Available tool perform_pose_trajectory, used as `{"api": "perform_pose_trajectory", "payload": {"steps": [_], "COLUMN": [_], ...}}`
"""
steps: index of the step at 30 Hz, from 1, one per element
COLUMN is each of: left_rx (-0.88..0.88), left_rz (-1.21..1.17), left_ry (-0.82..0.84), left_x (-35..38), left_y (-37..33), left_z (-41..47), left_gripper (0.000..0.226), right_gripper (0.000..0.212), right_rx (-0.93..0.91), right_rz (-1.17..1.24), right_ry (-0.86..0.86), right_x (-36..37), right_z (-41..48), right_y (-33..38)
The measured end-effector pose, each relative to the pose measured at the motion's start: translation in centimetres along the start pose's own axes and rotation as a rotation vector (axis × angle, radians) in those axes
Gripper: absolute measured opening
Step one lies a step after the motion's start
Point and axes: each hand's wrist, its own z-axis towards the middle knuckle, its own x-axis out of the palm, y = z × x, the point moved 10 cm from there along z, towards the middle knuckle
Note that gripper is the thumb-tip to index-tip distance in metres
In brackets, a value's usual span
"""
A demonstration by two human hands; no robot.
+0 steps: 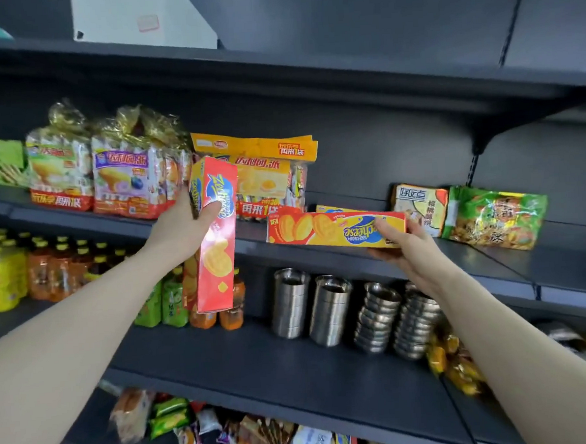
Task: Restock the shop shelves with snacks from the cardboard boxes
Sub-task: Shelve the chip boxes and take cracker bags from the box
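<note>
Within the left grip (185, 225), fingers and thumb curled round it, an upright biscuit box (214, 247) hangs in the air, long axis near vertical, before the dark middle shelf (493, 261). The right grip (406, 249) clasps the right end of a second biscuit box (333, 229), which lies lengthwise left to right at that shelf's front edge, print upside down. Both bare forearms reach up and forward over stacked steel cups (328, 309) on the shelf below.

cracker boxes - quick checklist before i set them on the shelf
1. Left hand grip on the upright cracker box: ok, fingers wrap its upper part.
2. Right hand grip on the flat cracker box: ok, holds its right end.
3. Flat box print right way up: not ok, upside down.
4. Flat box resting on the shelf: cannot tell.
5. Room behind it: cannot tell, another box lies there.
</note>
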Motion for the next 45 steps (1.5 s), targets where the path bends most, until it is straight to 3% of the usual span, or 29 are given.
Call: {"api": "perform_pose_trajectory", "payload": {"steps": [2, 7, 14, 17, 20, 23, 25, 29, 31, 34, 36, 38, 40, 42, 45], "left_rx": [0.023, 0.034, 0.058, 0.056, 0.020, -0.040, -0.054, -0.100, -0.118, -0.171, -0.206, -0.245, -0.283, -0.266, -0.160], "left_rz": [0.013, -0.019, -0.018, 0.002, -0.016, -0.133, -0.191, -0.239, -0.217, -0.186, -0.271, -0.432, -0.596, -0.676, -0.602], "left_ry": [0.002, -0.030, -0.058, -0.066, -0.065, -0.040, -0.007, 0.023, 0.009, -0.063, -0.112, -0.153, -0.164, -0.168, -0.185], "left_x": [1.4, 4.9, 8.9, 9.6, 10.4, 11.4, 12.3, 13.1, 13.1, 12.9, 12.8, 12.9, 13.1, 12.9, 11.7], "left_y": [-1.6, -5.3, -9.6, -10.5, -10.4, -9.3, -8.5, -7.3, -7.1, -6.7, -6.5, -6.4, -6.9, -7.4, -7.9], "left_z": [1.2, 3.9, 7.0, 7.8, 8.4, 8.4, 8.3, 7.9, 7.6, 7.3, 7.2, 7.3, 6.9, 6.6, 6.2], "left_gripper": [0.066, 0.062, 0.060, 0.063, 0.063, 0.052, 0.059, 0.066, 0.067, 0.079, 0.096, 0.104, 0.095, 0.090, 0.074], "right_gripper": [0.059, 0.024, 0.053, 0.053, 0.042, 0.043, 0.043, 0.029, 0.027, 0.025, 0.036, 0.062, 0.080, 0.083, 0.092], "right_rx": [-0.011, -0.079, -0.409, -0.533, -0.582, -0.515, -0.454, -0.357, -0.367, -0.391, -0.248, -0.166, -0.161, -0.168, -0.167], "right_rz": [0.056, 0.128, -0.132, -0.326, -0.769, -0.951, -1.047, -1.317, -1.281, -0.983, -0.775, -0.756, -0.820, -0.803, -0.780], "right_ry": [-0.019, -0.163, -0.301, -0.221, -0.057, 0.117, 0.215, 0.241, 0.228, 0.247, 0.398, 0.507, 0.515, 0.452, 0.410], "right_x": [-1.5, -6.3, -9.9, -7.9, -4.2, -1.4, 0.1, 1.3, 2.0, 4.0, 6.2, 7.9, 8.5, 8.1, 6.5], "right_z": [1.5, 5.7, 10.9, 13.5, 15.9, 17.2, 17.6, 18.3, 17.7, 15.1, 12.9, 11.3, 10.8, 10.7, 10.3], "right_y": [0.5, 2.7, 8.7, 11.0, 10.0, 5.4, 1.7, -2.6, -2.7, -0.8, -1.3, -2.1, -2.6, -2.2, -1.7]}}
